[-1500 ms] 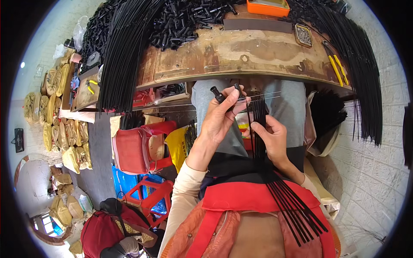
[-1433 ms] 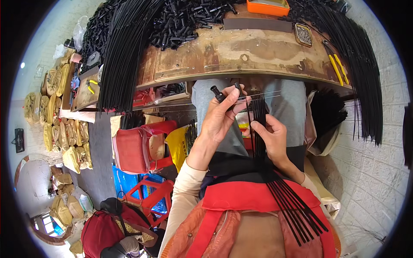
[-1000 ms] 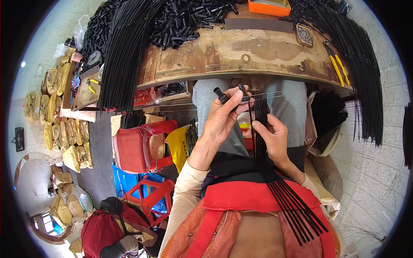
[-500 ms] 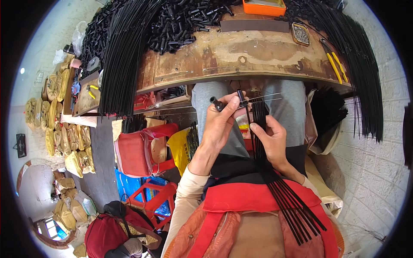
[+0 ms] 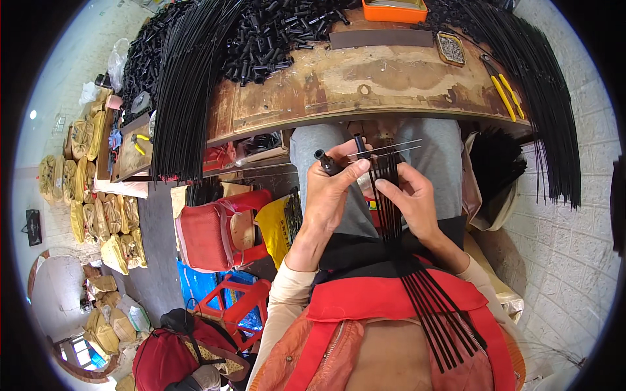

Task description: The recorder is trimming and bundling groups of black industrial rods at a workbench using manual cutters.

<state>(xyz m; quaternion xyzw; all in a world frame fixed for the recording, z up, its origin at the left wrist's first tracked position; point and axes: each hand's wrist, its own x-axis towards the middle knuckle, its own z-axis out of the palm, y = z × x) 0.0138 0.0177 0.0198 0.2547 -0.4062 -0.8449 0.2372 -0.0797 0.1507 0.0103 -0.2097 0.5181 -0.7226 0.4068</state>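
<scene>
My left hand [image 5: 331,195] is closed, its thumb and fingertips pinching two thin metal wires [image 5: 401,146] at their left ends. One black plastic tube [image 5: 326,162] sticks out at the base of its thumb. A second black tube [image 5: 360,144] stands up beside the fingertips. Several thin black sticks [image 5: 389,218] hang side by side at the wires, and their lower ends fan out across my lap and the red apron [image 5: 385,296]. My right hand [image 5: 414,202] is closed around the sticks just below the wires, thumb lying on top; its other fingertips are partly hidden.
Ahead is a worn wooden table [image 5: 313,91] with a heap of black tubes [image 5: 267,39], bundles of black sticks [image 5: 189,98], an orange box [image 5: 394,12], a small tray of metal bits [image 5: 450,49] and yellow-handled pliers [image 5: 505,98]. A red chair [image 5: 212,238] stands at left.
My right thumb and fingers have shifted slightly up and left along the sticks. The sticks hang a little more spread out. My left hand keeps its hold, moved slightly left.
</scene>
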